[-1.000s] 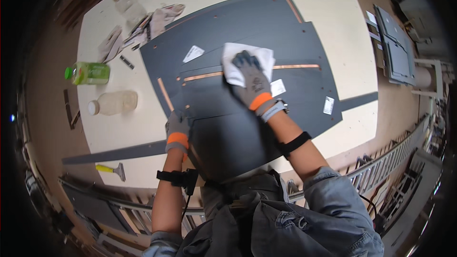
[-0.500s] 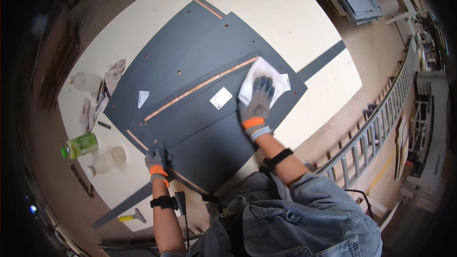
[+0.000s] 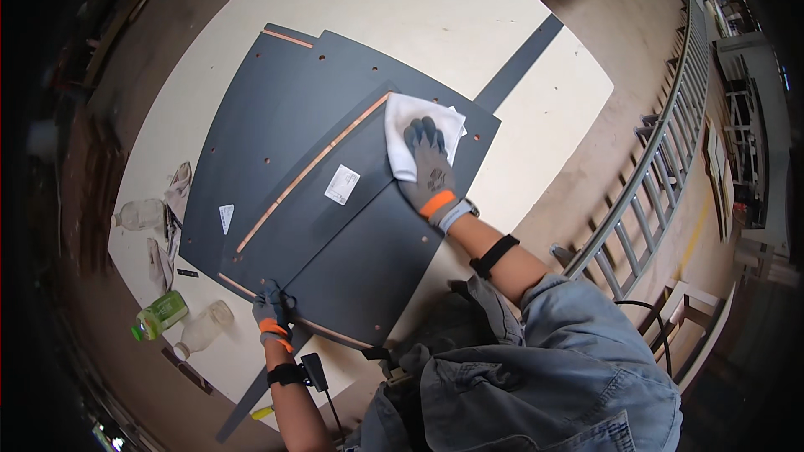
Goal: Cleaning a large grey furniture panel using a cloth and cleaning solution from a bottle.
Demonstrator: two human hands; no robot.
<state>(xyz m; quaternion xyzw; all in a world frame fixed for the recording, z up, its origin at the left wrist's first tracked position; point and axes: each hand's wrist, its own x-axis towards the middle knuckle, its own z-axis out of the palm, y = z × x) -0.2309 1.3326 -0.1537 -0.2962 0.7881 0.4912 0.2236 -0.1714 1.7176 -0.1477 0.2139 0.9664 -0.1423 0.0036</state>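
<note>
Wiping step: right hand (image 3: 431, 174) flat, pressing white cloth (image 3: 410, 121) on dark grey curved panel (image 3: 335, 201); left hand (image 3: 272, 310) grips the panel's near edge. Next move likely needs steady bracing.

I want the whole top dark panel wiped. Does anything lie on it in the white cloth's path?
Yes. A white rectangular sticker lies on the top dark grey panel, left of the white cloth under the gloved right hand. The gloved left hand grips that panel's near-left corner. Nothing else visible lies there.
</note>
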